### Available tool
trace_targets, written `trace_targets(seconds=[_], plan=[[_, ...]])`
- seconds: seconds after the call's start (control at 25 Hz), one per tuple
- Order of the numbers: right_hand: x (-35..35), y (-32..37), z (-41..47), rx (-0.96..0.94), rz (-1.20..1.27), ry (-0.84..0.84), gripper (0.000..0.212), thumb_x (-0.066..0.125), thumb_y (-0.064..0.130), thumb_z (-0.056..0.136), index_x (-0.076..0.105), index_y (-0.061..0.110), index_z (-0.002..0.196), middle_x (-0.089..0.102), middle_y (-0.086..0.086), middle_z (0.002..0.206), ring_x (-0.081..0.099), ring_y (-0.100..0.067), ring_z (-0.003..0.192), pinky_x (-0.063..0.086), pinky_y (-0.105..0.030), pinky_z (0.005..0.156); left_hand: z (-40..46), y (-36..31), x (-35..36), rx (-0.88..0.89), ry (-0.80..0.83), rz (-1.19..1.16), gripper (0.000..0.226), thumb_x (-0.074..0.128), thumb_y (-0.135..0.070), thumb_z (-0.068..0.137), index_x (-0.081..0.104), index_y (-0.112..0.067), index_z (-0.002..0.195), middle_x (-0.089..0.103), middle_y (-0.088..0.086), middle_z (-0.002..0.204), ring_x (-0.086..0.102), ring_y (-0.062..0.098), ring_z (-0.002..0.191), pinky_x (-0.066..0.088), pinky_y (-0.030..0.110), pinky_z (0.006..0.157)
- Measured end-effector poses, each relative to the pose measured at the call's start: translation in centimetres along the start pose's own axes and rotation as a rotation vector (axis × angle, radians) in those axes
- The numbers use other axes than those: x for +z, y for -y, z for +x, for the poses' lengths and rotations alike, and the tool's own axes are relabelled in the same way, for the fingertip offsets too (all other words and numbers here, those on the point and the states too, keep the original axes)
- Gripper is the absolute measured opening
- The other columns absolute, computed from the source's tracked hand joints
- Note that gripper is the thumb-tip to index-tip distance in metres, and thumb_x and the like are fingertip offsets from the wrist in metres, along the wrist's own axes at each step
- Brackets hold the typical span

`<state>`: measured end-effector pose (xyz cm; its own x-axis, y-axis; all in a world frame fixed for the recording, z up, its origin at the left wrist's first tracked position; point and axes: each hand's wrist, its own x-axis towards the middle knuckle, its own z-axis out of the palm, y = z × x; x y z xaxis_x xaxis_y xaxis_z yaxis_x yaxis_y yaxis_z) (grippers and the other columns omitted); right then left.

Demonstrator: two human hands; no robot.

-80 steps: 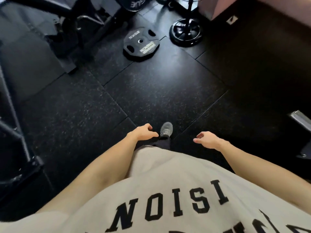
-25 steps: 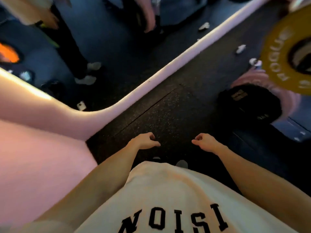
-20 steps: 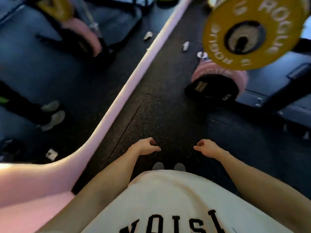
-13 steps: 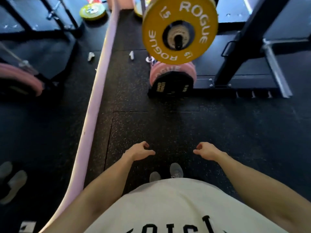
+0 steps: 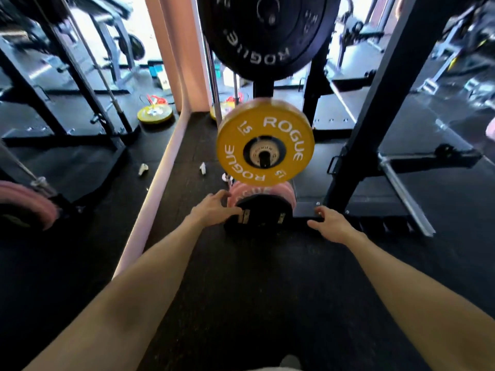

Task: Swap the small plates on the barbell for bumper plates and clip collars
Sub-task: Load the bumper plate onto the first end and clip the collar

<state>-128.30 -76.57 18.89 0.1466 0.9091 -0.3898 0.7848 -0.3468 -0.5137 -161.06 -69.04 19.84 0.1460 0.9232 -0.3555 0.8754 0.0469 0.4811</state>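
Here both hands reach for the black plate (image 5: 259,216) leaning on pink plates (image 5: 261,190) at 12 o'clock — left hand (image 5: 214,210) touches its rim, fingers spread; right hand (image 5: 330,223) hovers open, empty, ready to bracket it. Yellow plate (image 5: 265,141) hangs above.

We read "ROGUE" twice plus "15" twice on the yellow plate (image 5: 265,141). Black bumper plate (image 5: 267,30) above it: "ROGUE" along the lower rim. Pink plate (image 5: 241,190) shows partial "ROGUE"; small black plate (image 5: 261,215) labels too blurred to read.
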Motion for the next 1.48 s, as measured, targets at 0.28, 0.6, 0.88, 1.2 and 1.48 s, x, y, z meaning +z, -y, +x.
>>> trace_targets(seconds=[0.28, 0.6, 0.88, 1.2, 1.48], plan=[[-16.7, 8.9, 5.3, -0.279, 0.026, -0.277, 0.062, 0.063, 0.037, 0.093, 0.038, 0.017, 0.146, 0.048, -0.016, 0.142, 0.054, -0.034, 0.121, 0.046, -0.040, 0.096, 4.3, -11.7, -13.8, 0.223, -0.334, -0.106, 0.104, 0.060, -0.089, 0.055, 0.039, -0.035, 0.141, 0.053, 0.001, 0.134, 0.055, 0.025, 0.121, 0.048, 0.046, 0.099], [-33.0, 17.9, 8.1, -0.505, -0.002, -0.551, 0.073, 0.065, 0.043, 0.089, 0.029, 0.025, 0.150, 0.042, -0.012, 0.146, 0.050, -0.033, 0.127, 0.040, -0.046, 0.105, 4.6, -21.4, -30.7, 0.390, -0.695, -0.144, 0.098, 0.067, -0.078, 0.053, 0.050, -0.028, 0.136, 0.055, 0.008, 0.136, 0.053, 0.028, 0.124, 0.043, 0.039, 0.102], [-41.9, 25.4, 15.1, -0.579, 0.001, -0.698, 0.080, 0.071, 0.041, 0.085, 0.030, 0.018, 0.150, 0.048, -0.017, 0.142, 0.055, -0.036, 0.120, 0.044, -0.044, 0.100, 12.0, -24.7, -41.4, 0.477, -0.809, 0.008, 0.098, 0.079, -0.062, 0.066, 0.040, -0.022, 0.146, 0.045, 0.015, 0.146, 0.046, 0.034, 0.132, 0.041, 0.043, 0.102], [-46.6, 30.4, 28.8, -0.442, 0.091, -0.736, 0.127, 0.084, 0.055, 0.061, 0.011, 0.012, 0.154, 0.022, -0.017, 0.157, 0.028, -0.035, 0.143, 0.029, -0.045, 0.116, 29.1, -25.1, -46.9, 0.360, -0.753, 0.043, 0.145, 0.075, -0.087, 0.034, 0.024, -0.018, 0.150, 0.031, 0.013, 0.155, 0.039, 0.037, 0.138, 0.037, 0.058, 0.108], [-48.7, 32.1, 37.1, -0.473, 0.196, -0.704, 0.128, 0.088, 0.065, 0.027, 0.047, 0.019, 0.138, 0.057, -0.009, 0.135, 0.053, -0.025, 0.127, 0.044, -0.033, 0.099, 36.9, -24.6, -46.8, 0.482, -0.911, -0.200, 0.113, 0.090, -0.066, 0.040, 0.037, -0.015, 0.126, 0.045, -0.003, 0.114, 0.052, 0.022, 0.108, 0.047, 0.040, 0.090]])
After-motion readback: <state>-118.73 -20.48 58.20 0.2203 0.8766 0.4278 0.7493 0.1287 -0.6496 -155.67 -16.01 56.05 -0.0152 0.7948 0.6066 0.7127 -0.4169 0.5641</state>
